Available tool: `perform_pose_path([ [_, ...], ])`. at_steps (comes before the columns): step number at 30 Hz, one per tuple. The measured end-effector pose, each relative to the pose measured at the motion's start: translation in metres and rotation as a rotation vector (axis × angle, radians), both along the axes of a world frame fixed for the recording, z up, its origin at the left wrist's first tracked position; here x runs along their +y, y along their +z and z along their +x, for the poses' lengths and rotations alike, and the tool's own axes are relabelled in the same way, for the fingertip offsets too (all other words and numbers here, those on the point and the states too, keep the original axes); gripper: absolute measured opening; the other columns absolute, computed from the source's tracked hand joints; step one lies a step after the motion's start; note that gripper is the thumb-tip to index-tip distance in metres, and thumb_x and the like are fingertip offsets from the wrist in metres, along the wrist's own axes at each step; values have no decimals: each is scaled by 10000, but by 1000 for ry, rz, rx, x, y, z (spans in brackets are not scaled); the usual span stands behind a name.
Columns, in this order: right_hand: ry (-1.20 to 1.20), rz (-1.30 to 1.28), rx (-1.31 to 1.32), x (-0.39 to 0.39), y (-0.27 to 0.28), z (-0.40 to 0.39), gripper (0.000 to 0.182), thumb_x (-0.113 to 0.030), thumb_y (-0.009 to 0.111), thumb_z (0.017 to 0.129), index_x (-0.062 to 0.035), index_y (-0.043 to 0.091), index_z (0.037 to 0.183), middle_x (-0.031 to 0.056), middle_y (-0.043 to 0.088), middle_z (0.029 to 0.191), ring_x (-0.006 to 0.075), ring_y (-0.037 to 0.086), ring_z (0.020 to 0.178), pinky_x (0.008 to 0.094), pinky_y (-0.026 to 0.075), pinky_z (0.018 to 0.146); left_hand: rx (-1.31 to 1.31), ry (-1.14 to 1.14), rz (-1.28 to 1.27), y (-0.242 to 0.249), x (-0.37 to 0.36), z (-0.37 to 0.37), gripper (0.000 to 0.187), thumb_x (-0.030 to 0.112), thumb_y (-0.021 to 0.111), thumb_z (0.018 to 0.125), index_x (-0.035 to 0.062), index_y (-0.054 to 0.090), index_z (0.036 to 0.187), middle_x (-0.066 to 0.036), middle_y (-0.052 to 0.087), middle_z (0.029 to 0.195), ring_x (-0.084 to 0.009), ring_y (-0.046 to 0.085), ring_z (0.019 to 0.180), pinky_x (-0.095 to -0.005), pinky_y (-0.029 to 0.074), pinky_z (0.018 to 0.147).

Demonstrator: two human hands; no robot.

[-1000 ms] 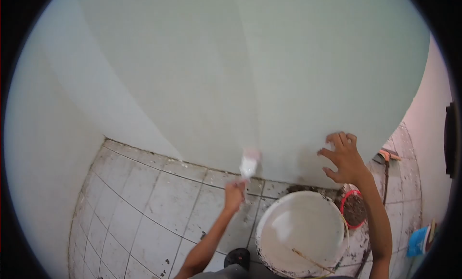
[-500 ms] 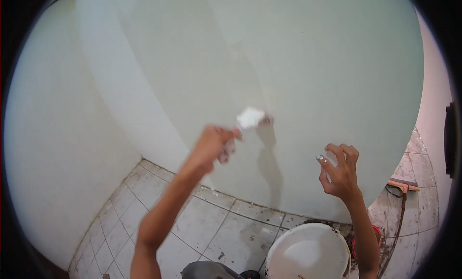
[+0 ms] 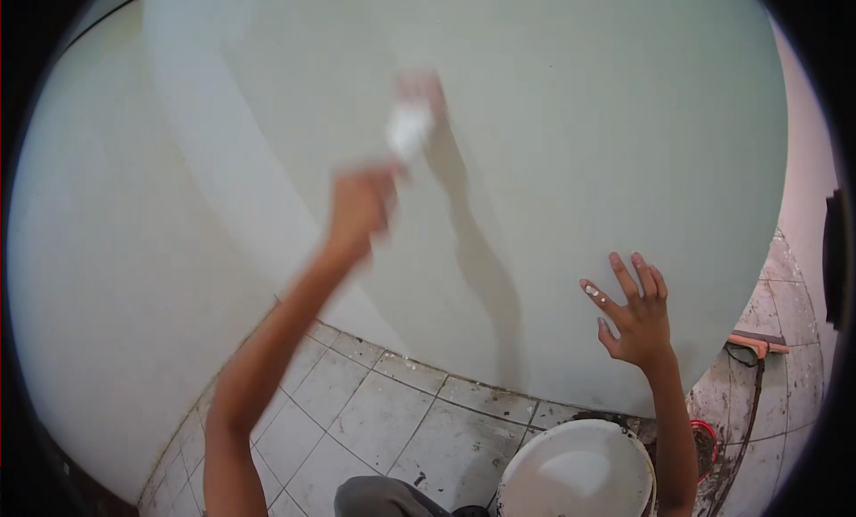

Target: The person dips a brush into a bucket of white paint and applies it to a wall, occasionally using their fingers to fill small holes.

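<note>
One blurred tool (image 3: pixel 410 132), long axis pointed far, slightly right, is gripped by left hand (image 3: pixel 361 203); right hand (image 3: pixel 640 328) is spread near wall (image 3: pixel 624 151).

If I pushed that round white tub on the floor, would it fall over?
Probably not easily: the white tub looks wide, though its base is hidden. It might slide, since the floor tiles look flat. Its even round outline suggests it's stiff.
</note>
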State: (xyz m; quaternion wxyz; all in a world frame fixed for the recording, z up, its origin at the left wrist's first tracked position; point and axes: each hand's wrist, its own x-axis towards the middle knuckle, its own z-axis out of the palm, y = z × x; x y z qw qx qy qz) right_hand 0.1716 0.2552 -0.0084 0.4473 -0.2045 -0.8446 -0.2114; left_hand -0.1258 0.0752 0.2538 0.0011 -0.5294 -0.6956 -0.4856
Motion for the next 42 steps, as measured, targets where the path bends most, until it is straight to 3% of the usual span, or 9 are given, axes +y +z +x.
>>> perform_pose_path([
  [3,4,-34,-41,-2,3,4,675,-170,633,690,-362,570,1334,49,308,1563,294,210,1446,460,182,1178,427,-32,-548,-182,-20,-30,216,162,566,915,21,713,986,-76,627,726,-157,545,597,-363,461,545],
  [5,0,-37,-48,-1,3,5,677,-162,635,693,-364,567,1336,48,301,1567,294,196,1454,459,172,1184,-277,6,-689,-198,-37,2,186,145,585,885,28,693,981,-126,624,769,-223,574,641,-415,475,590],
  [9,-35,8,-45,-2,2,3,660,-164,638,717,-371,562,1339,45,293,1571,292,189,1458,460,160,1191,-433,63,-539,-109,-19,15,235,138,529,925,-34,654,1026,-12,461,553,-112,370,382,-314,269,329],
  [15,-29,-32,-43,-5,3,3,615,-183,643,761,-373,562,1341,38,276,1580,290,187,1460,454,157,1194,-154,47,45,96,-10,55,250,170,568,944,-42,672,1026,36,450,602,-66,407,477,-248,283,386],
  [19,-44,-41,-63,-6,5,4,581,-203,643,805,-376,553,1352,36,273,1582,290,185,1462,456,158,1193,-122,-378,369,216,-19,11,202,121,482,978,-56,529,1060,42,398,582,-46,315,451,-216,220,404],
  [21,-34,-61,-63,-7,5,3,566,-199,636,826,-377,550,1356,35,274,1581,289,180,1464,458,161,1192,-140,-288,372,215,-12,9,200,140,492,975,-29,580,1035,51,394,580,-58,329,448,-220,239,406],
  [29,-17,-65,-107,-16,22,14,471,-109,643,818,-282,625,1256,70,346,1527,304,272,1421,485,219,1158,-585,24,-530,-158,-42,33,211,154,536,950,-8,668,924,-7,451,541,-107,399,379,-294,308,328],
  [36,243,-276,104,-66,54,45,223,39,688,699,-71,623,882,56,659,934,246,593,979,450,378,894,-1213,-275,-400,-161,-98,115,226,202,561,966,-14,628,966,-46,531,583,-114,432,423,-267,342,416],
  [42,214,-384,-111,-116,66,68,151,19,675,718,-92,629,811,2,660,757,185,630,746,377,440,780,-1466,-383,-179,-220,-83,143,205,176,579,959,-21,635,968,-63,598,639,-106,517,484,-258,401,450],
])
